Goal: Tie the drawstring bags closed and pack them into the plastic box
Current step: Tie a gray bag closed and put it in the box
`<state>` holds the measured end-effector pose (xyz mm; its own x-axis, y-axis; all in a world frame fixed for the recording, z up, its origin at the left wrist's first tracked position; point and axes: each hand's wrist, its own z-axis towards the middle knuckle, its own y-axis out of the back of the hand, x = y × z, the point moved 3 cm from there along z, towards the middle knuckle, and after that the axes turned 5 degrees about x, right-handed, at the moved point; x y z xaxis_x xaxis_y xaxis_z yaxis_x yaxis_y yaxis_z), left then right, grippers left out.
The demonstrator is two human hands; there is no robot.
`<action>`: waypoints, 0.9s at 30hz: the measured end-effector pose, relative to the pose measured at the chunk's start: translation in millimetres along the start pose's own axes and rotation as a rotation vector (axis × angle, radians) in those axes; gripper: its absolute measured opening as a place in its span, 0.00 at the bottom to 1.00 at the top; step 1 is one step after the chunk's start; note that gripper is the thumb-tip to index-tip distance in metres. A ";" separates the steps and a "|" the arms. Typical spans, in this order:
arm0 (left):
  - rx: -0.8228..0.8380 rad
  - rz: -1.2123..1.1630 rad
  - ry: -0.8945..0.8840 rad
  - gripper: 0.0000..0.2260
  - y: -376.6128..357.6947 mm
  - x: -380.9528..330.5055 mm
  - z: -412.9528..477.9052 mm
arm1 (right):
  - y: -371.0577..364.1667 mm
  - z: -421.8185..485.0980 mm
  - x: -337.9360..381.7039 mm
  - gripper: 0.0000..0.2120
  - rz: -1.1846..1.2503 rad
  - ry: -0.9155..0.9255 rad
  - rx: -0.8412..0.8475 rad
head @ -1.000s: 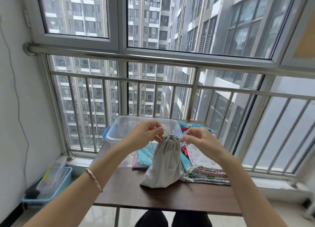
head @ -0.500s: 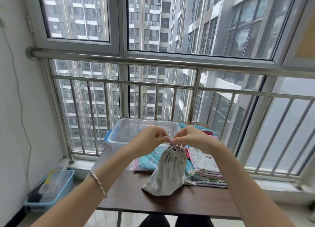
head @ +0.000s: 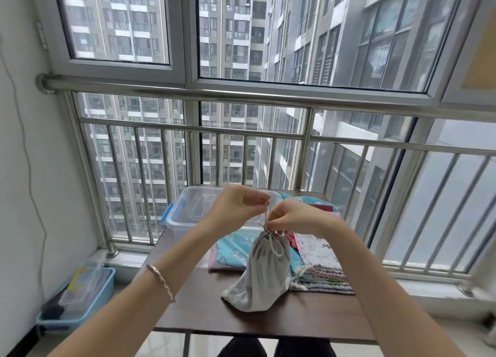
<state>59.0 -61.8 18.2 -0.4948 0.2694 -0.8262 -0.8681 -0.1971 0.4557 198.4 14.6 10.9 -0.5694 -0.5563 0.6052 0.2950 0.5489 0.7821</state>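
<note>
The grey bag (head: 264, 273) is stood upright for knotting. Its cord (head: 266, 214) is pinched by the left hand (head: 236, 209) above and the right hand (head: 298, 217) at the neck.

The grey drawstring bag (head: 264, 270) is matt, soft cloth; its drawstring (head: 273, 246) is pale twisted cord. The plastic box (head: 185, 213) is clear and glossy, with blue latches. The table (head: 214, 311) has a dark, smooth wood-look top. The railing (head: 241, 96) is polished metal.

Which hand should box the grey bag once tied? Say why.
Left, likely: the left hand is right before the plastic box; the right hand is across the grey bag from it. Both pinch the drawstring.
</note>
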 end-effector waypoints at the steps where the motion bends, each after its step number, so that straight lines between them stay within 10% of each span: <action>1: 0.043 -0.026 -0.001 0.15 -2.5 2.6 0.6 | 0.3 -0.2 0.5 0.09 0.002 0.010 0.004; 15: 0.134 0.099 0.022 0.17 -1.5 17.2 9.2 | -2.1 -4.0 1.8 0.07 0.116 0.098 -0.057; 27: 0.348 -0.335 0.496 0.31 8.2 20.2 7.0 | -9.3 -18.8 14.2 0.14 -0.062 0.347 -0.342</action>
<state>41.6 -51.4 7.5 -0.1935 -0.2162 -0.9570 -0.9742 0.1582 0.1612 202.0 -10.1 15.0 -0.3212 -0.7886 0.5244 0.5369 0.3045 0.7867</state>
